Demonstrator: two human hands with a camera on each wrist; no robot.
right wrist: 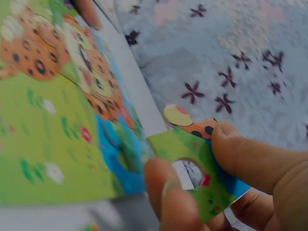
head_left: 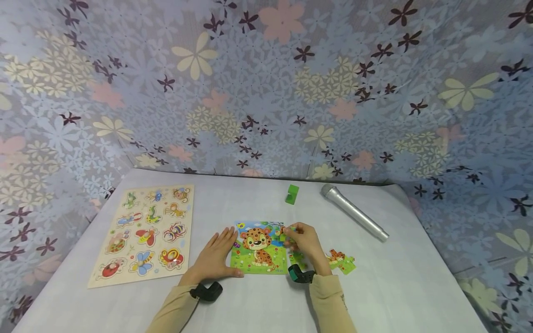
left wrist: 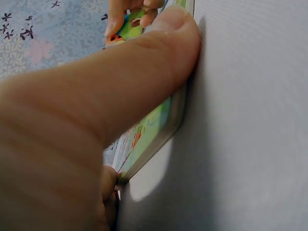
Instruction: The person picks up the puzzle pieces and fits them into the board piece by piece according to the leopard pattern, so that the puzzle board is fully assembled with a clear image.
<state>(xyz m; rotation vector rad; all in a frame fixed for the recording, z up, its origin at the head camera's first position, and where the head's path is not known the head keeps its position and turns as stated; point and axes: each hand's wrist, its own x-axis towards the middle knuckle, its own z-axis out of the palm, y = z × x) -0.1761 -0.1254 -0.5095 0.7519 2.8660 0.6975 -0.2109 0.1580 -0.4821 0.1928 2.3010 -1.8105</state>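
Nearest in the head view are two beige sleeves (head_left: 172, 307), each with a dark wrist camera (head_left: 208, 292) at the cuff. The left hand (head_left: 214, 256) lies at the left side of a leopard puzzle (head_left: 258, 252) on the white table (head_left: 266, 305), its fingers straight and close together, its thumb spread away toward the lower left corner. The right hand (head_left: 306, 240) is at the puzzle's upper right corner, fingertips drawn together. Loose pieces (head_left: 349, 265) lie right of that wrist, a green piece (head_left: 292, 194) sits farther back, a silver microphone (head_left: 356, 213) slants at the right, and a wooden insect board (head_left: 156, 231) lies at the left, all before a flowered cloth (head_left: 266, 92). In the left wrist view the left thumb crosses over the puzzle's near edge, with the right hand beyond, holding a puzzle piece (left wrist: 131, 31). In the right wrist view the thumb and fingers are clamped on that piece, green and blue with a spotted orange part and a round notch, just beside the puzzle; whether the two touch I cannot tell
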